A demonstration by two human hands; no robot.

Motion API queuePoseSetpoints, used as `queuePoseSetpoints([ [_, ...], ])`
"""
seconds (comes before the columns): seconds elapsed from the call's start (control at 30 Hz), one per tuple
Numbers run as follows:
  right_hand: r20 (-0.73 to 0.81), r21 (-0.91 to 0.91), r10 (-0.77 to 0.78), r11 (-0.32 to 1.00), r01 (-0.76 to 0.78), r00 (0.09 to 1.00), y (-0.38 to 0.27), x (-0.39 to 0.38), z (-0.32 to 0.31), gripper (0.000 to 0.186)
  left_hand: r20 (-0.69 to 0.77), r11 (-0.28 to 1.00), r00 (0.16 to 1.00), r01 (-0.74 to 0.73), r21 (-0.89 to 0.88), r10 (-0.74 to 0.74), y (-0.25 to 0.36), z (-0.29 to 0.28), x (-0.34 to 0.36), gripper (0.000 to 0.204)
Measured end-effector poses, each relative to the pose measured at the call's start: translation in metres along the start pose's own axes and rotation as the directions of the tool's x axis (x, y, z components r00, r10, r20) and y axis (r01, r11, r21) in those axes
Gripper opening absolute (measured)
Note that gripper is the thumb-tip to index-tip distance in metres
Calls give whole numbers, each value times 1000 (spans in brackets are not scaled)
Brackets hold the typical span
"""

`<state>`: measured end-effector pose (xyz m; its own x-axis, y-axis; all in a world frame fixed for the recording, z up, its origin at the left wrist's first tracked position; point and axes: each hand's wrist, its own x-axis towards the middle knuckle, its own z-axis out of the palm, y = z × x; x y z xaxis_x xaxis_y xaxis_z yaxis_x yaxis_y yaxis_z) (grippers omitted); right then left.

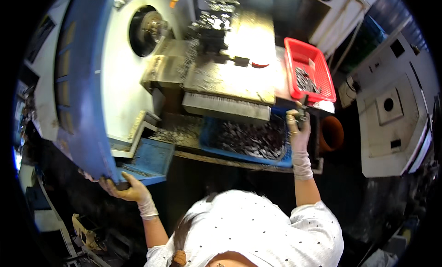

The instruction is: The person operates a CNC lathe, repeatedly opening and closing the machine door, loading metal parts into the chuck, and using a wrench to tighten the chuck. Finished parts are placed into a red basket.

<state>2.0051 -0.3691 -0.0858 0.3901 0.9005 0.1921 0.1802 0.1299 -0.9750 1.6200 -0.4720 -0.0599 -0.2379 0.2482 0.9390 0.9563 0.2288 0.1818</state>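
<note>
My left hand (129,189), in a thin pale glove stained yellow, grips the lower corner of the blue machine cover (90,92). Its thumb and fingers are spread around that edge, close by a blue tray-like ledge (149,158). Over on the right, my gloved right hand (299,131) is closed around a dark air gun (301,116), partly hidden by the fingers. It is held just below a red plastic basket (328,78) that contains small metal parts (306,80).
A round chuck (152,29) sits in the pale machine wall. Beside it is a metal bed (230,80) with tooling and shavings. Below stands a blue bin (216,145) of dark metal chips. An orange bucket (331,133) and a grey machine (396,110) are at right.
</note>
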Motion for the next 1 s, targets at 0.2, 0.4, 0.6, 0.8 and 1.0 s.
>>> queuePoseSetpoints([
  [0.2,-414,-343,513,677,-651,752,196,-29,-170,38,-20,997,999,-33,-73,31,4,19,3,46],
  [0.4,6,-729,-4,684,7,1000,186,-22,-105,33,-1,999,1000,-10,-33,10,-3,12,-1,52],
  [0.6,580,-812,333,312,493,744,234,18,5,21,26,996,995,92,-13,-92,19,15,3,55],
  [0.8,590,-799,475,462,386,653,237,29,37,30,49,997,996,80,18,-80,24,10,9,55],
  [1.0,527,-823,667,554,122,527,165,21,-8,26,18,998,999,42,55,-43,17,6,2,52],
])
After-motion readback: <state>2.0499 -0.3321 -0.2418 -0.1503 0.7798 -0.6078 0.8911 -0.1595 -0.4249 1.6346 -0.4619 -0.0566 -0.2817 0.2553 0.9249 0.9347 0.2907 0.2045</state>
